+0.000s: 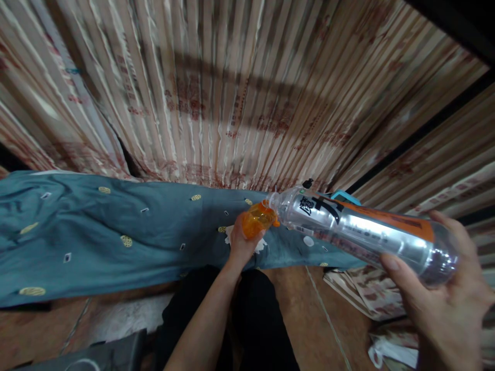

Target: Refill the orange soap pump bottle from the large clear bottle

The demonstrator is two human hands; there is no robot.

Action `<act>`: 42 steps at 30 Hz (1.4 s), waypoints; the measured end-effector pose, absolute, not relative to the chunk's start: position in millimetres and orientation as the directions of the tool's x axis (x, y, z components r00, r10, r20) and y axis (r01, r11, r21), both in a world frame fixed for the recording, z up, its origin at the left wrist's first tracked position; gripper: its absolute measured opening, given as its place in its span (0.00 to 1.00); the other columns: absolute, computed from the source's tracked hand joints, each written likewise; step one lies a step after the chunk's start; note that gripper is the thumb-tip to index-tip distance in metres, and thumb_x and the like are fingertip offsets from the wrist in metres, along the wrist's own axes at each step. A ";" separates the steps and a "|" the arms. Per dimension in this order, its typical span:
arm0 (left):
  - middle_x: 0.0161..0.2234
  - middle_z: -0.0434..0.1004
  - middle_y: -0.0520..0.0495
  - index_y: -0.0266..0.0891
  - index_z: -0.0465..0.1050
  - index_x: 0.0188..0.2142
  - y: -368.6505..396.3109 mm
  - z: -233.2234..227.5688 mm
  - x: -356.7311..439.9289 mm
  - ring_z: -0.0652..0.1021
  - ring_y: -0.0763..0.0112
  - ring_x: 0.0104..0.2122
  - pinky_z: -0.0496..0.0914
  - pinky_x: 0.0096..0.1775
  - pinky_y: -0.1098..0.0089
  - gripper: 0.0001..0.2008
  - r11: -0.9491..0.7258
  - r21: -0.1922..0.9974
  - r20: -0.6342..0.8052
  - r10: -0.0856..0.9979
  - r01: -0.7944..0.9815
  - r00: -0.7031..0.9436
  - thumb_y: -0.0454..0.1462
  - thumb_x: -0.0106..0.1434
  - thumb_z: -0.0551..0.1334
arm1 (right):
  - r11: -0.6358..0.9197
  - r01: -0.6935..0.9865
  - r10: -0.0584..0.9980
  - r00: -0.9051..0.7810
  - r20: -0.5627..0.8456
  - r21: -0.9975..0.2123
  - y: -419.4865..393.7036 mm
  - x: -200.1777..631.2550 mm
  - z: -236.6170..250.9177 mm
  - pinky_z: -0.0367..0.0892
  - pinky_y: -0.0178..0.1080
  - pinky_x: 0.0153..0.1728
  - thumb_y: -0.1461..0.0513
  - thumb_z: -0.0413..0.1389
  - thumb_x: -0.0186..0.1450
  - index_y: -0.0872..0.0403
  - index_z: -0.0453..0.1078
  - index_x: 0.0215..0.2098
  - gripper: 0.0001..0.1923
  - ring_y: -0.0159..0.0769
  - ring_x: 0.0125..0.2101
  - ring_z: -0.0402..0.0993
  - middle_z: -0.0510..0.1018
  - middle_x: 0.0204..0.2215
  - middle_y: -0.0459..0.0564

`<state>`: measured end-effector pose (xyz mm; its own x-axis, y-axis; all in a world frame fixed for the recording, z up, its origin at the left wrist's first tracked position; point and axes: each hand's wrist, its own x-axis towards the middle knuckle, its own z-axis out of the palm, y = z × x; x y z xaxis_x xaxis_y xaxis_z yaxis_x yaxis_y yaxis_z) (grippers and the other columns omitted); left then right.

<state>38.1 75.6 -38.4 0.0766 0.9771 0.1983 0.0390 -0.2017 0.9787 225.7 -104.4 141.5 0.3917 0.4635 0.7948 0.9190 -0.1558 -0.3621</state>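
I see a big curtain (240, 103) filling the whole top of the view. It has long stripes in tan and cream, with faded red marks on it. Dark shadow lines fall across it.

Under the curtain lies a blue-green bed sheet (116, 232). It runs from the left edge toward the middle. It has small yellow ovals and tiny white squares on it, and it is full of wrinkles.

Below the sheet is the brown floor (301, 309). My legs in black trousers (255, 319) are in the middle of the bottom part. A dark grey thing (112, 355) sits at the bottom left, but I cannot tell what it is. Some folded patterned cloth (363, 291) lies on the floor at the right.

The clear plastic bottle (363, 232) is in the air, on its side, above the floor and the edge of the sheet. It has a silver label with black letters and an orange strip. Its neck points left and a bit up.

My right hand (441, 293) holds the fat bottom end of the bottle. The fingers curl around it and the thumb presses on the side.

My left hand (243, 239) is wrapped around the orange cap (258, 219) at the bottle's neck. The fingers are closed on the cap. A bit of white paper (232, 237) shows just under this hand, on the sheet.

A small blue thing (342, 196) peeks out behind the bottle.
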 end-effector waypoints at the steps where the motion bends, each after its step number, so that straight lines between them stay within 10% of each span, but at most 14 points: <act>1: 0.48 0.79 0.43 0.41 0.69 0.52 75.5 -38.5 38.3 0.80 0.56 0.50 0.75 0.54 0.55 0.28 -0.198 0.980 0.195 0.978 0.037 0.075 0.41 0.52 0.72 | -0.161 0.921 0.464 0.388 0.796 -0.355 -104.4 226.1 141.8 0.72 0.55 0.41 0.34 0.63 0.49 0.49 0.67 0.66 0.53 0.54 0.39 0.79 0.80 0.47 0.59; 42: 0.48 0.79 0.41 0.40 0.68 0.53 78.2 -50.4 39.6 0.80 0.53 0.50 0.74 0.54 0.52 0.31 -0.245 0.969 0.245 0.967 -0.008 0.067 0.45 0.52 0.73 | -0.141 0.938 0.470 0.345 0.813 -0.316 -102.2 228.9 144.0 0.71 0.65 0.47 0.34 0.63 0.49 0.50 0.67 0.66 0.53 0.60 0.42 0.79 0.80 0.48 0.62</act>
<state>39.6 78.2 -50.4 0.0671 0.9672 0.2452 -0.0076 -0.2452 0.9694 228.9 -102.2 144.0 0.3449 0.4696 0.8127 0.9380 -0.1414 -0.3164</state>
